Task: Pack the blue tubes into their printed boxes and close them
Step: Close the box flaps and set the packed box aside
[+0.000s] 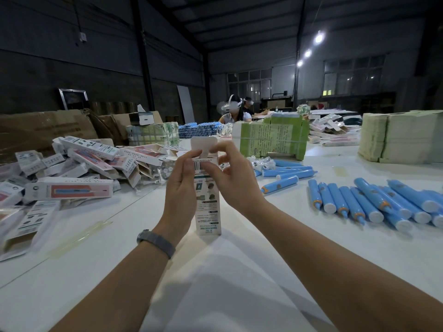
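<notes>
Between both hands: printed box (pixel 208 200) upright on table (pixel 239 271), top flap raised. Left hand (pixel 181 185) grips side; right hand (pixel 230 173) pinches top edge. Closing step; next, tuck flap.

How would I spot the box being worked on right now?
Look at the middle of the white table, between the two hands. The box stands upright there, gripped by the left hand and right hand. Unlike the boxes lying piled on the left, its top flap is up.

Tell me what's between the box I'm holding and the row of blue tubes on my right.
In the head view, only bare white table lies between the box and the row of blue tubes.
</notes>
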Action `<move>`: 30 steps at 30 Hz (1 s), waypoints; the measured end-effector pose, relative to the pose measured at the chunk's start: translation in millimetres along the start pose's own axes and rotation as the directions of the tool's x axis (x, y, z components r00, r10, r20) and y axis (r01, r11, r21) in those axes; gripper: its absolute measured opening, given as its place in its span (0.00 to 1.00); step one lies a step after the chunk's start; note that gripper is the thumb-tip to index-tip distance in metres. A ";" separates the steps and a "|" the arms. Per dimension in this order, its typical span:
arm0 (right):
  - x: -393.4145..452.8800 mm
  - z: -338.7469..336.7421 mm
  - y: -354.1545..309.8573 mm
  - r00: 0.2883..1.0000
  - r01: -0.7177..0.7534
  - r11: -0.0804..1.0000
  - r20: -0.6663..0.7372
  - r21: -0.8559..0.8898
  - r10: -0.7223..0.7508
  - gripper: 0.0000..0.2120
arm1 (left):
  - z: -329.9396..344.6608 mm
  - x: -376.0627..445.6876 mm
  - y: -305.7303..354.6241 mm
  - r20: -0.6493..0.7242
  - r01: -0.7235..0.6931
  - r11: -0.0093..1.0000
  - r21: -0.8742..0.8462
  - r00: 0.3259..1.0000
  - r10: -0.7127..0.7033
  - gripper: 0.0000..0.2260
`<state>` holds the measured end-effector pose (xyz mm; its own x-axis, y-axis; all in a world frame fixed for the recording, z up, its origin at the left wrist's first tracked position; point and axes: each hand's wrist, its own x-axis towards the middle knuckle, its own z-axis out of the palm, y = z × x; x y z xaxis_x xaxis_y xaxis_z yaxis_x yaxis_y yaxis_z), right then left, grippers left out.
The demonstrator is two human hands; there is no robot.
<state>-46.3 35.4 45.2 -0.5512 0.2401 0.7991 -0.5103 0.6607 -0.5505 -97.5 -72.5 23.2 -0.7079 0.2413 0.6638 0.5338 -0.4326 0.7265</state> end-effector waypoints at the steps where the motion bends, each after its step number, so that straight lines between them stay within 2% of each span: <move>1: 0.0 0.0 -0.6 1.000 -0.002 1.000 0.002 0.012 0.002 0.14 | -0.4 0.7 0.5 0.004 0.013 1.000 -0.019 1.000 -0.013 0.11; 4: 0.1 -0.2 -1.3 1.000 0.004 0.999 -0.001 0.037 -0.004 0.21 | -2.4 3.8 1.6 0.013 0.069 0.996 -0.062 0.998 -0.069 0.12; 6: 1.2 -2.0 -0.7 1.000 0.018 1.000 -0.003 0.007 -0.018 0.23 | -3.6 4.4 1.0 0.028 0.059 0.998 -0.038 0.998 -0.058 0.11; 11: 3.5 -1.2 -0.9 0.998 0.063 0.997 0.011 -0.038 -0.063 0.07 | -5.6 5.1 -1.8 0.020 0.054 0.998 -0.023 0.998 -0.054 0.12; 13: 3.5 -0.1 -0.3 0.997 0.080 0.995 0.007 -0.053 -0.079 0.04 | -6.9 5.5 -3.2 0.024 0.040 0.999 -0.004 0.999 -0.040 0.13; 16: 3.5 -1.4 1.8 0.993 0.117 0.991 0.015 -0.057 -0.116 0.04 | -6.3 5.3 -2.8 0.021 -0.016 0.999 0.033 1.000 0.015 0.13; 20: 2.1 -0.5 2.0 0.984 0.179 0.983 0.027 -0.044 -0.178 0.09 | -6.2 4.6 -0.8 0.004 -0.077 0.994 0.073 0.997 0.077 0.09; 26: 7.4 -2.0 -1.5 0.997 0.004 0.997 0.080 0.071 -0.009 0.08 | -5.8 3.3 -6.4 0.009 -0.161 0.972 0.171 0.987 0.161 0.10; 30: 8.8 -3.2 -1.8 0.998 0.005 0.998 0.066 0.057 -0.009 0.08 | -5.3 3.7 -7.3 0.009 -0.186 0.958 0.219 0.982 0.189 0.10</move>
<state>-48.1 38.6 54.0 -0.5886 0.1869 0.7865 -0.5503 0.6200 -0.5592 -106.4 -73.1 19.4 -0.5902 0.1627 0.7907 0.7444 -0.2692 0.6111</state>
